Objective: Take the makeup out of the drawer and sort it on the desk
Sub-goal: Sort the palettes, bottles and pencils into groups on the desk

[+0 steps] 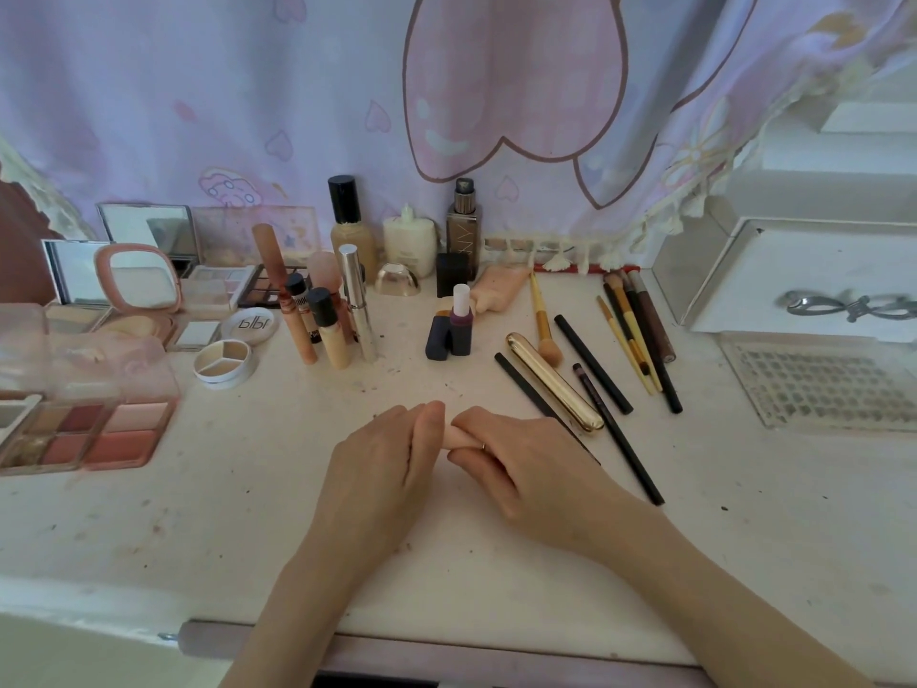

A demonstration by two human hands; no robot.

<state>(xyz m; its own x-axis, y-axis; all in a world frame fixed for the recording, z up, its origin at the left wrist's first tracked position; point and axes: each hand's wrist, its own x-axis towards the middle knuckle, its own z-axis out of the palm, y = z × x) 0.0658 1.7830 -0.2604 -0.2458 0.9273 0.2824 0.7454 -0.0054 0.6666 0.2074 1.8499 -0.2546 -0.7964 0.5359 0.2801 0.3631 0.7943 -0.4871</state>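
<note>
Hands (446, 454) meet mid-desk (248, 513), pinching small pink item (452, 437); axis unclear.

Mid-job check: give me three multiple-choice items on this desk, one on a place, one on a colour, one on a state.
1. Where do the brushes and pencils lie?
A. right of the hands
B. left of the hands
C. in the drawer

2. What colour is the long case among the pencils?
A. gold
B. green
C. blue

3. How is the round three-part pot?
A. open
B. lidded
C. upturned

Key: 1 A, the brushes lie right of both hands. 2 A, the case shines gold. 3 A, the pot shows its three colours.
</note>
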